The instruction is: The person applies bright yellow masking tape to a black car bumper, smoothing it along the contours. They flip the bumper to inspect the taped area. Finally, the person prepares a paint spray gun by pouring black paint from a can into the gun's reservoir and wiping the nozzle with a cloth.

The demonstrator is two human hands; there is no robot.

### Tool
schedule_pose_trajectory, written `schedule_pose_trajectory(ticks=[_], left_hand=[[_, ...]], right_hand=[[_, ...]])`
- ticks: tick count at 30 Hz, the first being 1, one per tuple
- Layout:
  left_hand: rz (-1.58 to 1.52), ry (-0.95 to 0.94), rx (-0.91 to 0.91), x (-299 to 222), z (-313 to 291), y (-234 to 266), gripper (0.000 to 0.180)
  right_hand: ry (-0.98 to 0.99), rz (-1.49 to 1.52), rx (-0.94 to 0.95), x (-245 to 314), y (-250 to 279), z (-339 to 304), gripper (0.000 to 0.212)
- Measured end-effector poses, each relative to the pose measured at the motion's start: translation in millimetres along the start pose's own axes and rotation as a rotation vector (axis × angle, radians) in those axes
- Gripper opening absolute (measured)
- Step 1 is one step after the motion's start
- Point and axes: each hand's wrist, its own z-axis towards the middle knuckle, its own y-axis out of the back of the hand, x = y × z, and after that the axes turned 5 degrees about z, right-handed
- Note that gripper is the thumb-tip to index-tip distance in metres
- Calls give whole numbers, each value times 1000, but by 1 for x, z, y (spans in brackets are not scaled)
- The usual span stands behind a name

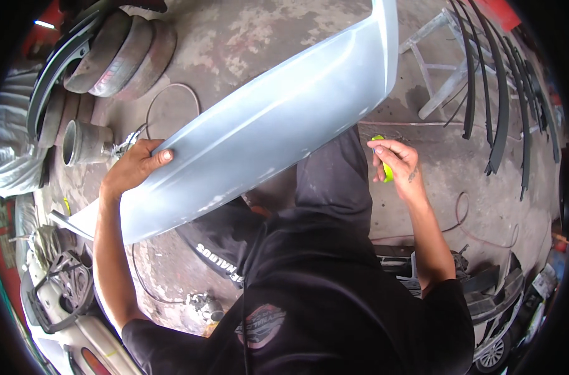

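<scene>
I see the long, curved, pale grey-blue panel (265, 131) slanting across the person's dark-trousered legs (332, 178), hiding part of them. The left hand (137, 165) grips its far edge; right of it, the right hand (398, 164) pinches a small lime-yellow object (388, 173). Left of the panel, worn grey tyres (153, 59) and a round grey bucket (84, 144) crowd the floor (253, 28); on its right, long black strips (500, 94) partly block a pale metal trestle (431, 69).
</scene>
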Motion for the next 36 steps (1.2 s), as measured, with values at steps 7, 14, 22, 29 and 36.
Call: schedule_pose_trajectory(ticks=[7,14,22,29,36], left_hand=[[-68,-3,68,13,14,-10,112],[-177,16,147,36,26,-44,103],[-171,67,249,60,45,-70,103],[36,-25,-56,6,38,-83,75],[675,-281,-442,-81,39,-175,81]], right_hand=[[-2,70,-154,-14,10,3,26],[3,125,-319,-27,21,7,29],[63,68,-382,-48,14,14,34],[63,93,-419,-52,10,16,34],[37,88,-344,-63,-1,18,40]])
